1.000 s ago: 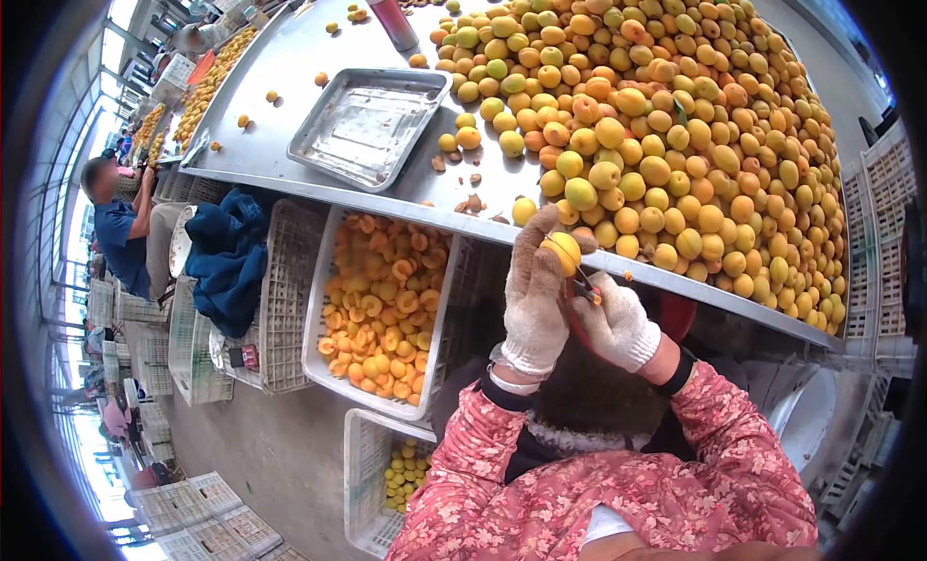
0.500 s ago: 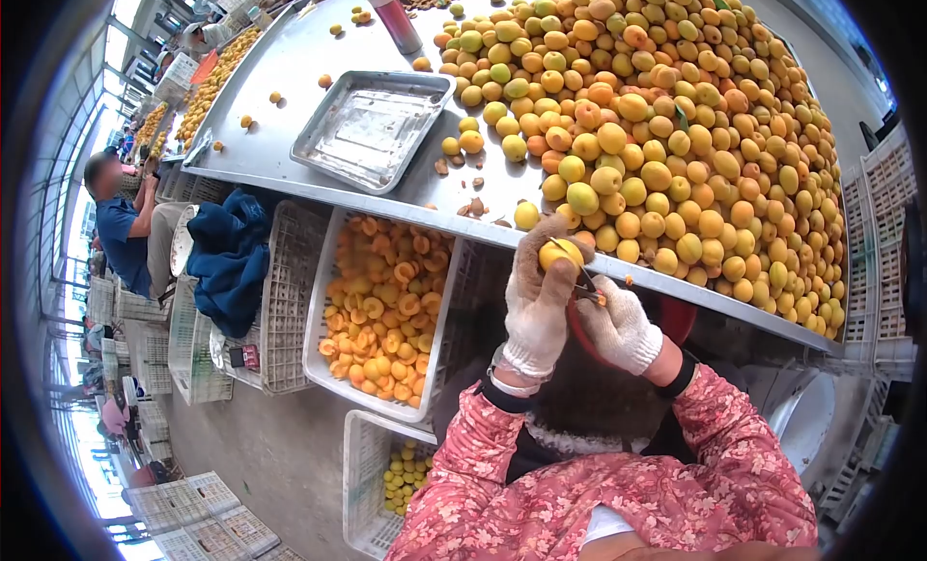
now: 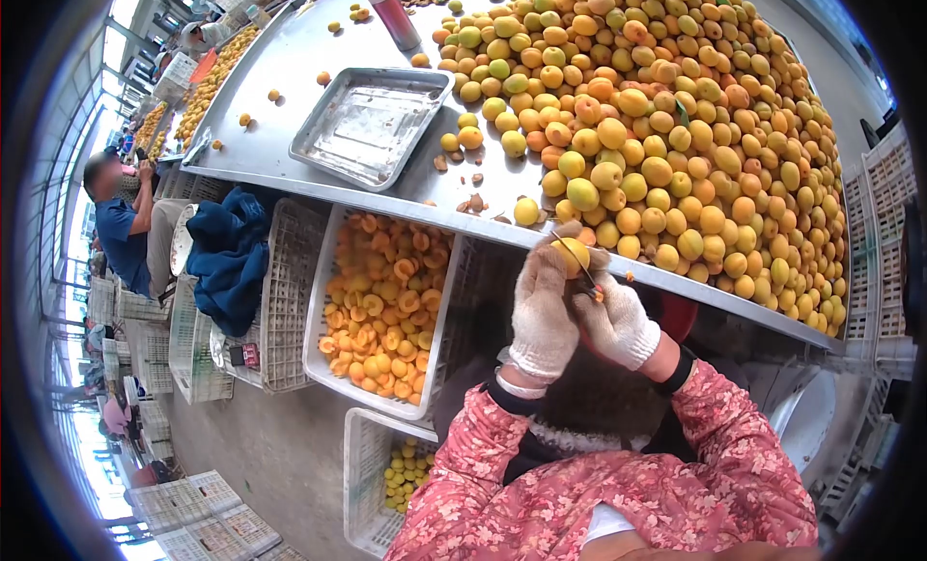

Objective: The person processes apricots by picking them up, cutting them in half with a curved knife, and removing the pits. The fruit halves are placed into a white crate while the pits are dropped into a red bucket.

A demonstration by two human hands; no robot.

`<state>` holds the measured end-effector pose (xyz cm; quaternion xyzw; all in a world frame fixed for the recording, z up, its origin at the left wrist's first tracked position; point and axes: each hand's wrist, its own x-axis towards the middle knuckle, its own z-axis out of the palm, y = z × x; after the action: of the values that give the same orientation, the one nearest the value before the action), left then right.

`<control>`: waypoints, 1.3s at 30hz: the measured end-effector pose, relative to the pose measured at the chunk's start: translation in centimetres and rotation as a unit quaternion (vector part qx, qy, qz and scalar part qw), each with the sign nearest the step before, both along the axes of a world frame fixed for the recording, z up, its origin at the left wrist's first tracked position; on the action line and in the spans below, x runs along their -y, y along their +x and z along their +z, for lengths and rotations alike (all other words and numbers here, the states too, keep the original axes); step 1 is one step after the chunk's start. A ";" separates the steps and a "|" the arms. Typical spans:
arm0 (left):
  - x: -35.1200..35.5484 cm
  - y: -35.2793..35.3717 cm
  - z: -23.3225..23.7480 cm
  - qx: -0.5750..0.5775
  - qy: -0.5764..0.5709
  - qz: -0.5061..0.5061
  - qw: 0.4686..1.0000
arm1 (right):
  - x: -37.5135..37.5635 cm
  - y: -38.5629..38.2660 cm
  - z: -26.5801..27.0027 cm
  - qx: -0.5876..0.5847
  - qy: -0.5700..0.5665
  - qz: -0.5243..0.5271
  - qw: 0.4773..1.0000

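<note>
My left hand, in a soiled white knit glove, grips a yellow apricot at the front edge of the metal table. A small knife is in my right hand, also gloved, with its thin blade lying across the fruit. Both hands are close together below the table edge. Beyond them a large heap of whole apricots covers the table's right side. To the left, pitted apricot halves fill a white crate.
A metal tray and a red cup are on the table. Below on the left stands another crate holding greenish fruit. A red bucket sits under the edge by my right hand. Another person sits far left.
The apricot has turned in my left fingers, and the blade now shows across its face. Both hands have shifted slightly, the right one a little lower.
</note>
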<state>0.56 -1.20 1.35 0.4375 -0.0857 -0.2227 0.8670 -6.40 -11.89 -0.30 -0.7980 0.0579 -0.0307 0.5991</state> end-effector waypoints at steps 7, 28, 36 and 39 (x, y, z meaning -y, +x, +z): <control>-0.1 0.1 -0.4 0.005 0.049 -0.042 0.998 | 0.1 -0.1 -0.4 0.013 0.057 0.002 0.998; 0.1 0.3 -1.4 -0.029 -0.023 -0.081 0.996 | 0.7 -0.1 -0.7 0.021 0.015 -0.024 0.999; -0.2 0.3 -1.3 -0.033 -0.092 -0.099 0.990 | 2.3 0.5 0.3 0.063 -0.107 0.032 0.992; 0.2 -0.1 -0.8 -0.001 -0.063 -0.075 0.995 | 1.7 0.4 0.7 0.112 -0.102 0.000 0.988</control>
<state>0.48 -1.38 0.55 0.3740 -0.1307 -0.2815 0.8740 -6.04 -13.62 0.37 -0.8464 -0.0133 -0.1254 0.5174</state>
